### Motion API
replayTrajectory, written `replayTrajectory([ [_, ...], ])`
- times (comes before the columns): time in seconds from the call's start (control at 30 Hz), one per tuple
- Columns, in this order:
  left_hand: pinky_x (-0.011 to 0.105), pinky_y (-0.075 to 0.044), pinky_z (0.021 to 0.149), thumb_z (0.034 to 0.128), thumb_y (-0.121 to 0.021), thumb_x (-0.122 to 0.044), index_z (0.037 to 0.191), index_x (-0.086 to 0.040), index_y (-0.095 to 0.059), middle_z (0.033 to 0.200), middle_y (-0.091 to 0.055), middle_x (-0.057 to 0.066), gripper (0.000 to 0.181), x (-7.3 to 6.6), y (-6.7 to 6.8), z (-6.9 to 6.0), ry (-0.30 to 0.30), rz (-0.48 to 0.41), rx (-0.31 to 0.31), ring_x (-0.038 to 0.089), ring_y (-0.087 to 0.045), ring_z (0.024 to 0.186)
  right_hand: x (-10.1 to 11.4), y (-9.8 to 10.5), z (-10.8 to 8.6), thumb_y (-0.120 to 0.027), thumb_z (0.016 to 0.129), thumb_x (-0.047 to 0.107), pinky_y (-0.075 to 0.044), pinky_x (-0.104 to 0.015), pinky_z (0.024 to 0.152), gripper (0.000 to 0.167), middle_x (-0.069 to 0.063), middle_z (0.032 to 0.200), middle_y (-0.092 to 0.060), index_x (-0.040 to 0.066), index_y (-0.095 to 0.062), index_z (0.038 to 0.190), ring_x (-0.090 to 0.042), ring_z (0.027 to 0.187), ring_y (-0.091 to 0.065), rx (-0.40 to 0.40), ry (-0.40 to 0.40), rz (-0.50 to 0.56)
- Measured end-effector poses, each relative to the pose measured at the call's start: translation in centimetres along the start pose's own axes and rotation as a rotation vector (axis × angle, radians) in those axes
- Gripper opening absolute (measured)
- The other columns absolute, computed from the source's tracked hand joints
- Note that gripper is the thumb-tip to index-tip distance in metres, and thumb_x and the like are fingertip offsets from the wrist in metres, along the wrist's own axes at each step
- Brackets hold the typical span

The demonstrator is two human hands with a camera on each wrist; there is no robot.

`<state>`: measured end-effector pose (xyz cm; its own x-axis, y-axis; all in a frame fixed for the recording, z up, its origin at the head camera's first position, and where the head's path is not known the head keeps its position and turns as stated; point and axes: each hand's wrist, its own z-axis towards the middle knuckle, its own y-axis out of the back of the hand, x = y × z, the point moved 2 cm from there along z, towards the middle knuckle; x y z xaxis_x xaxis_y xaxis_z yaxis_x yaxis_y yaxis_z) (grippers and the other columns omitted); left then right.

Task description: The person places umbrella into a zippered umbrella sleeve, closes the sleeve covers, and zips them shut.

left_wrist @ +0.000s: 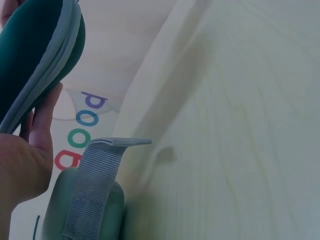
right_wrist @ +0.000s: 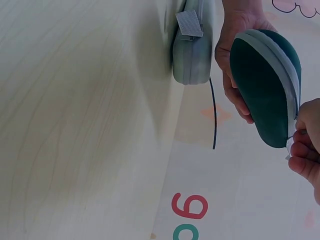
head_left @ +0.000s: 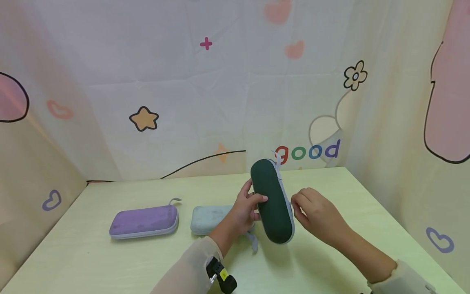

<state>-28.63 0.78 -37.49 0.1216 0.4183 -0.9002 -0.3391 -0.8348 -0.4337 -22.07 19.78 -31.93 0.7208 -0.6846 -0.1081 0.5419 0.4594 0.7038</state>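
Note:
A dark green zippered case (head_left: 272,204) with a pale grey zip band is held up off the table, tilted. My left hand (head_left: 242,206) grips it from its left side, thumb across the front face. At the case's right edge, my right hand (head_left: 315,214) pinches at the zip band; the small part between its fingertips is mostly hidden. The right wrist view shows the same dark green case (right_wrist: 265,95) with the right hand (right_wrist: 307,145) at its zip. A light strap (head_left: 278,161) sticks up from the case's upper end.
Behind my left hand a light blue-grey case (head_left: 209,218) lies on the table (head_left: 121,265), its strap (head_left: 253,241) pointing toward me. Farther left lies a purple case (head_left: 145,220) with a small loop. A printed cloth (head_left: 183,102) hangs behind the table.

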Motion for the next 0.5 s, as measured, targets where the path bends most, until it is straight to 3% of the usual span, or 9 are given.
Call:
replayTrajectory([
  [0.5, 0.034, -0.057, 0.059, 0.0827, -0.061, -0.010, 0.151, -0.021, -0.027, 0.115, -0.060, 0.010, 0.077, -0.69, 0.57, 0.22, -0.036, -0.043, -0.058, 0.020, -0.066, 0.091, 0.38, -0.18, -0.27, -0.079, 0.069, -0.005, -0.054, -0.026, 0.061, 0.025, -0.002, 0.078, -0.058, 0.005, -0.064, 0.085, -0.013, 0.072, -0.051, 0.028, -0.020, 0.019],
])
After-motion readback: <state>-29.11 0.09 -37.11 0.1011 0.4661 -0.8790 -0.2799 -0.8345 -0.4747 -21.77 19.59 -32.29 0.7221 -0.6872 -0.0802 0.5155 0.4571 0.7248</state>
